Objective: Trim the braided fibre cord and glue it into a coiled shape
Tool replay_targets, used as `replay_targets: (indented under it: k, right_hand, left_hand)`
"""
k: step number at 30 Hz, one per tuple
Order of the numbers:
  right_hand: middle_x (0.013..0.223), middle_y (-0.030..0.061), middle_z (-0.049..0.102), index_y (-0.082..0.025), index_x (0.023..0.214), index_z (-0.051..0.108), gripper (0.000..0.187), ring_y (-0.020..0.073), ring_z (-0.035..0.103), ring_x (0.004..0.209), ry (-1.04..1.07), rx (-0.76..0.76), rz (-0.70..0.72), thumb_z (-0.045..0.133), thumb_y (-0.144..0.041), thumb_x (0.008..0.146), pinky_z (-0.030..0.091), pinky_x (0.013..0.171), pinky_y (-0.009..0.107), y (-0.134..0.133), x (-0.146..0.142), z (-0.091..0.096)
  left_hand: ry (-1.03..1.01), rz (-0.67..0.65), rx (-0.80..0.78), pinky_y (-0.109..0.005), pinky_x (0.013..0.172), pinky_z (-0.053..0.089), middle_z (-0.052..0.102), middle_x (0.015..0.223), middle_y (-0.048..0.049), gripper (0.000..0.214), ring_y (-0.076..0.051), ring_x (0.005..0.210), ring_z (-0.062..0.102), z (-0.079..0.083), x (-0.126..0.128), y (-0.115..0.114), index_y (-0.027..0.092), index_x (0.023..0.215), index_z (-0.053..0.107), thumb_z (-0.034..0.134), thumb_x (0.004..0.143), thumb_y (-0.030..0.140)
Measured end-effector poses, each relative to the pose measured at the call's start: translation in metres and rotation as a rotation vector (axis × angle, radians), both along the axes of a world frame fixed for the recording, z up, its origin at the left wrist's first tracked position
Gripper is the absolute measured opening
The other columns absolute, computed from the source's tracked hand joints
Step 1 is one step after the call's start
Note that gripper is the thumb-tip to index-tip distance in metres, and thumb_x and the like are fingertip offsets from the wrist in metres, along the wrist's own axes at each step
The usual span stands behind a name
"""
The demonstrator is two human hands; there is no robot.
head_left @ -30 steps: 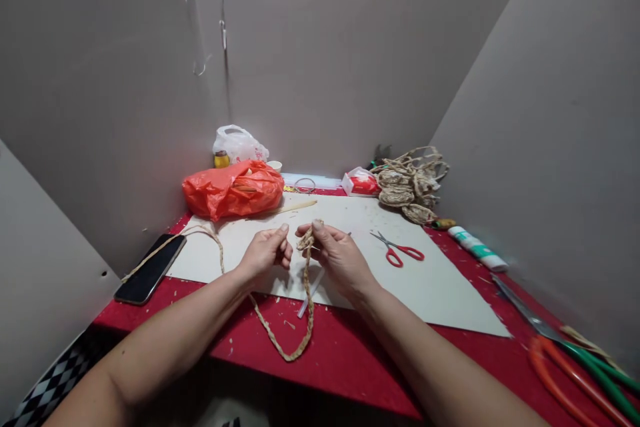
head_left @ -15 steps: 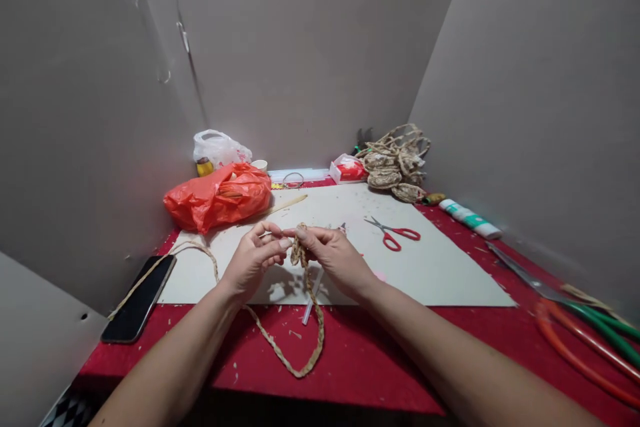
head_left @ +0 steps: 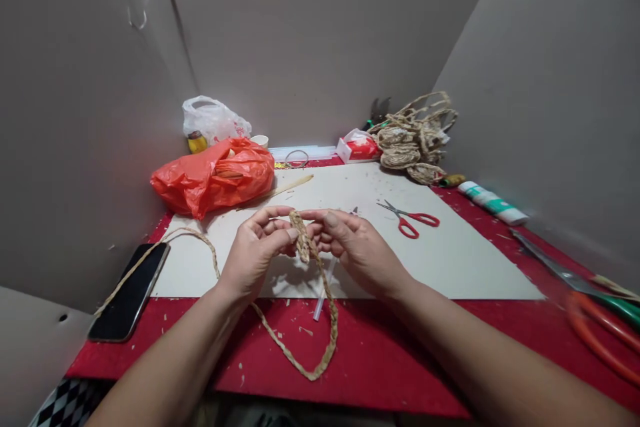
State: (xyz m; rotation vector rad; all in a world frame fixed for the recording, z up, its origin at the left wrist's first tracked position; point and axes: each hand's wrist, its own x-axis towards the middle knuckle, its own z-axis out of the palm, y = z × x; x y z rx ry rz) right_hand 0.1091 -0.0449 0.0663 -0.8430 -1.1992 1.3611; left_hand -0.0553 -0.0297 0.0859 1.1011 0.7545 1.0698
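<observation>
Between my two hands is a folded bundle of tan braided straw cord (head_left: pixel 301 240), held upright above the front of the white board. My left hand (head_left: pixel 260 243) pinches its left side, thumb on the near face. From the right, the fingers of my right hand (head_left: pixel 353 243) press against its upper edge and side. A long tail of the same cord drops from the bundle, loops over the red cloth, passes behind my left wrist and runs across the phone (head_left: pixel 131 293). Some fingertips are hidden behind the bundle.
Red-handled scissors (head_left: pixel 407 218) lie on the white board (head_left: pixel 480 260). Left stands an orange plastic bag (head_left: pixel 213 177); coiled straw cord (head_left: pixel 413 140) is piled at the back right. Large shears (head_left: pixel 565 273) rest at the right edge. A clear stick (head_left: pixel 319 307) lies near the front.
The bundle has turned and now shows as a longer, flatter strip between my hands. My right hand's fingers have spread along it. The view has tilted down and come closer.
</observation>
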Motion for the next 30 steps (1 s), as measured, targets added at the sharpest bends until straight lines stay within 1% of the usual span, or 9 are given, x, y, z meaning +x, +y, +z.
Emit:
replay_targets:
  k: [3,7,11,14,17,21,25,27,30]
  right_hand:
    - [0.077,0.0030,0.067,-0.017,0.100,0.067,0.040,0.0138,0.061,0.068,-0.072,-0.012,-0.002,0.066,-0.050,0.078,0.049,0.068,0.028,-0.003,-0.001,0.005]
    - [0.072,0.0021,0.068,-0.017,0.096,0.062,0.036,0.0159,0.063,0.067,-0.190,-0.065,0.012,0.071,-0.044,0.073,0.050,0.066,0.030,-0.007,-0.008,0.007]
    - [0.071,0.0005,0.068,-0.018,0.087,0.060,0.030,0.0147,0.064,0.063,-0.167,-0.070,-0.010,0.074,-0.038,0.070,0.049,0.061,0.027,-0.010,-0.013,0.007]
    - [0.069,-0.0009,0.066,-0.018,0.084,0.061,0.023,0.0134,0.065,0.062,-0.147,-0.075,-0.022,0.071,-0.034,0.072,0.049,0.060,0.025,-0.008,-0.014,0.005]
    - [0.071,-0.0005,0.066,-0.017,0.085,0.062,0.022,0.0127,0.065,0.063,-0.131,-0.093,-0.030,0.070,-0.033,0.072,0.049,0.061,0.024,-0.006,-0.013,0.003]
    - [0.068,-0.0007,0.066,-0.016,0.083,0.064,0.021,0.0114,0.063,0.059,-0.127,-0.092,-0.032,0.071,-0.032,0.070,0.049,0.060,0.024,-0.005,-0.015,0.003]
    - [0.072,0.0008,0.067,-0.017,0.085,0.066,0.021,0.0115,0.062,0.059,-0.161,-0.059,-0.006,0.070,-0.031,0.071,0.049,0.058,0.024,-0.010,-0.016,0.007]
    - [0.077,0.0022,0.068,-0.017,0.087,0.067,0.021,0.0121,0.063,0.061,-0.188,-0.032,0.003,0.068,-0.031,0.072,0.050,0.059,0.025,-0.013,-0.016,0.009]
    - [0.080,0.0040,0.069,-0.016,0.099,0.064,0.027,0.0140,0.065,0.065,-0.227,0.043,-0.001,0.065,-0.029,0.075,0.052,0.061,0.027,-0.017,-0.017,0.010]
  left_hand:
    - [-0.014,0.073,0.037,-0.023,0.061,0.044,0.062,0.076,0.0003,0.026,-0.009,0.062,0.054,0.000,-0.002,0.003,0.015,0.094,0.065,0.071,0.069,0.019]
    - [-0.015,0.126,0.091,-0.023,0.062,0.044,0.061,0.076,0.0011,0.021,-0.009,0.063,0.054,-0.001,-0.004,0.006,0.015,0.091,0.064,0.070,0.071,0.018]
    - [0.016,0.146,0.112,-0.022,0.063,0.045,0.060,0.077,0.0016,0.019,-0.009,0.065,0.055,-0.004,-0.003,0.006,0.016,0.089,0.063,0.069,0.072,0.018]
    - [0.031,0.141,0.117,-0.023,0.063,0.045,0.060,0.078,0.0013,0.018,-0.009,0.066,0.054,-0.004,-0.003,0.006,0.016,0.089,0.062,0.068,0.072,0.016]
    - [0.036,0.108,0.124,-0.022,0.065,0.044,0.060,0.078,0.0011,0.018,-0.009,0.066,0.054,-0.002,-0.006,0.006,0.016,0.090,0.062,0.068,0.073,0.015]
    - [0.074,0.052,0.131,-0.022,0.066,0.045,0.060,0.081,0.0003,0.019,-0.009,0.068,0.055,0.004,-0.011,0.006,0.015,0.092,0.064,0.069,0.075,0.019]
    - [0.118,0.084,0.168,-0.021,0.061,0.044,0.060,0.073,0.0010,0.012,-0.008,0.061,0.054,0.006,-0.014,0.008,0.014,0.081,0.064,0.070,0.075,0.022]
    - [0.105,0.103,0.166,-0.021,0.060,0.044,0.060,0.071,0.0010,0.010,-0.008,0.060,0.054,0.005,-0.015,0.010,0.014,0.078,0.064,0.069,0.075,0.022]
    - [0.050,0.144,0.155,-0.022,0.059,0.045,0.060,0.068,0.0017,0.009,-0.009,0.058,0.054,0.004,-0.015,0.011,0.014,0.077,0.063,0.069,0.074,0.021]
